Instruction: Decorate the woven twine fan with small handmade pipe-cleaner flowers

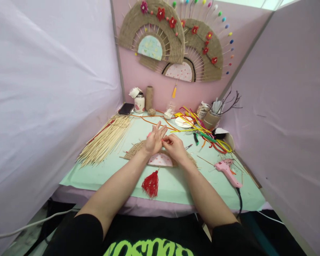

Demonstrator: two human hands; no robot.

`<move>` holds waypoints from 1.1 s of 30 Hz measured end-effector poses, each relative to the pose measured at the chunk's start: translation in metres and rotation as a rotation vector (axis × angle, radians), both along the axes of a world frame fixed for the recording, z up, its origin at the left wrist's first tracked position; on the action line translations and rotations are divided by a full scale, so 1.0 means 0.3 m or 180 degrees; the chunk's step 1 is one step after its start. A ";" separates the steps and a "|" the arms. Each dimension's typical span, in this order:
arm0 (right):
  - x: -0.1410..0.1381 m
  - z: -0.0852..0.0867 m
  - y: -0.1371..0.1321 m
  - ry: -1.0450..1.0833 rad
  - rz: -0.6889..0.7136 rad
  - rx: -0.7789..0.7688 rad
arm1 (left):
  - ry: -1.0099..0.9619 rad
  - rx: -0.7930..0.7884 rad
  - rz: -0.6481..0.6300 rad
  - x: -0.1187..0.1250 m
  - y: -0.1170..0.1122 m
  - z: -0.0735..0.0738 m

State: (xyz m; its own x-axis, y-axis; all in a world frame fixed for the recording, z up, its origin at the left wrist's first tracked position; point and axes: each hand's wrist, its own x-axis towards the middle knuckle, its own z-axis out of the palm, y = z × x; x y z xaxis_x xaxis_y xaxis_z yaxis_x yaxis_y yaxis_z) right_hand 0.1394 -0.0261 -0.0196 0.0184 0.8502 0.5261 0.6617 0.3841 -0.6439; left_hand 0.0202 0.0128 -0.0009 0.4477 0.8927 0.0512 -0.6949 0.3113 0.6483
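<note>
My left hand (155, 139) is raised over the twine-wrapped fan (135, 149), its fingers stretched out and apart. Beside its palm, my right hand (174, 147) is closed, thumb and fingertips pinched together. A tiny red piece (163, 140) shows at those fingertips; its kind is too small to make out. Both hands partly cover the fan, which lies on the table with a white, pink-dotted half-round centre (160, 160). Below it a red tassel (150, 184) lies toward the table's front edge.
Bamboo sticks (105, 142) are heaped at left, near a phone (126, 108). Coloured pipe cleaners (194, 121) and green-handled pliers (206, 136) lie at back right. A pink glue gun (228, 172) rests at right, its cord over the edge. Finished fans (176, 42) hang behind.
</note>
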 end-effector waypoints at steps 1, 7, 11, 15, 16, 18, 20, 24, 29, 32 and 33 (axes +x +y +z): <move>0.002 0.002 0.001 0.0088 -0.0037 -0.0016 | 0.0093 -0.0004 0.0067 0.002 0.001 -0.004; 0.032 0.019 -0.002 0.0032 -0.0436 0.0495 | 0.1251 0.0044 -0.0038 0.001 0.018 -0.044; 0.042 0.021 -0.002 -0.0064 -0.0290 0.0445 | 0.1315 0.0115 -0.0402 -0.010 0.028 -0.062; 0.048 0.025 0.001 0.0404 -0.0060 0.0189 | 0.1146 -0.0065 -0.0259 -0.020 0.041 -0.061; 0.049 0.027 0.000 0.0551 -0.0082 0.0158 | 0.1102 -0.0097 -0.0204 -0.021 0.043 -0.058; 0.052 0.031 -0.001 0.0760 -0.0191 0.0160 | 0.1031 -0.0095 -0.0131 -0.023 0.044 -0.052; 0.052 0.035 -0.004 0.0843 -0.0276 0.0157 | 0.0978 -0.0028 -0.0114 -0.024 0.041 -0.044; 0.047 0.035 -0.006 0.0860 -0.0308 0.0152 | 0.0895 -0.0020 -0.0104 -0.025 0.030 -0.029; 0.043 0.031 -0.003 0.0790 -0.0234 0.0153 | 0.0822 -0.0162 -0.0174 -0.021 0.030 -0.022; 0.046 0.029 0.000 0.0784 -0.0210 0.0190 | 0.0913 -0.0163 -0.0193 -0.016 0.032 -0.029; 0.048 0.027 0.000 0.0790 -0.0203 0.0211 | 0.0929 -0.0152 -0.0183 -0.014 0.033 -0.032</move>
